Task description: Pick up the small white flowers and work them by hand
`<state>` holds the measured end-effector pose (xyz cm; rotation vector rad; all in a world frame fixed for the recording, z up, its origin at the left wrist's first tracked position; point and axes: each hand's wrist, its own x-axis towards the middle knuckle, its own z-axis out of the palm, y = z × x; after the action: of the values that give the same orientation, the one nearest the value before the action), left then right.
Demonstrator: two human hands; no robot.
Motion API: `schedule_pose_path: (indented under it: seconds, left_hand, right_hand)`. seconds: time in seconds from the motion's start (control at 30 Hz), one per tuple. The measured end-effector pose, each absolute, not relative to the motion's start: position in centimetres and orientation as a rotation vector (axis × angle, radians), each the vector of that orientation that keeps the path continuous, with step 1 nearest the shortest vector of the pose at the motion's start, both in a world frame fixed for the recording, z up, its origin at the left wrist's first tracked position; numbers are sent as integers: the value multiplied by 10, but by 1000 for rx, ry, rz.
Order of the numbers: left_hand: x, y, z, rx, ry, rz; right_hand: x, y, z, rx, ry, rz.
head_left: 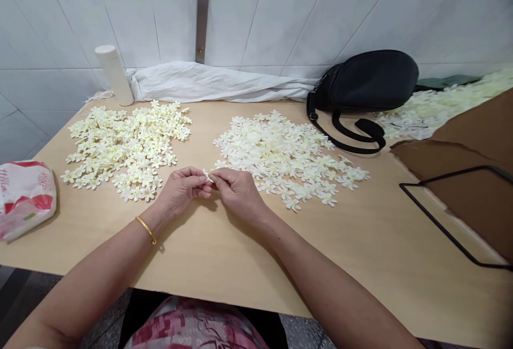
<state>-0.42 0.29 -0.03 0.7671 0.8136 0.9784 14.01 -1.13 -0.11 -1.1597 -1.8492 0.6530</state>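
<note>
Between my two hands, at the middle of the table, is a small pale flower (207,175). My left hand (185,188), with a gold bangle at its wrist, pinches it between thumb and forefinger. From the other side my right hand (236,191) has its thumb and forefinger closed at the same flower; its grip is partly hidden. A pile of yellowish-white flowers (128,143) spreads beyond my left hand. Just behind my right hand lies a second, whiter pile of flowers (280,151).
On the table (200,253) a white bottle (115,75) stands at the back left, beside a rolled white cloth (208,83). A red-and-white packet (26,196) lies at the left edge. A black bag (368,83), a brown cardboard piece (473,151) and more white petals (452,100) occupy the right.
</note>
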Motion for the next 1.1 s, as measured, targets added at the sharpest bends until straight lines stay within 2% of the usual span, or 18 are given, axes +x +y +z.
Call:
schedule_pose_path:
  seconds: [0.67, 0.97, 1.1]
  left_hand:
    - [-5, 3, 1, 778, 781, 971]
    - [-5, 3, 1, 788, 778, 972]
    - [-7, 4, 0, 783, 765, 970]
  right_hand:
    - [139, -14, 2, -1172, -1701, 817]
    - [139, -14, 0, -1171, -1772, 706]
    - [139, -13, -2, -1139, -1742, 491]
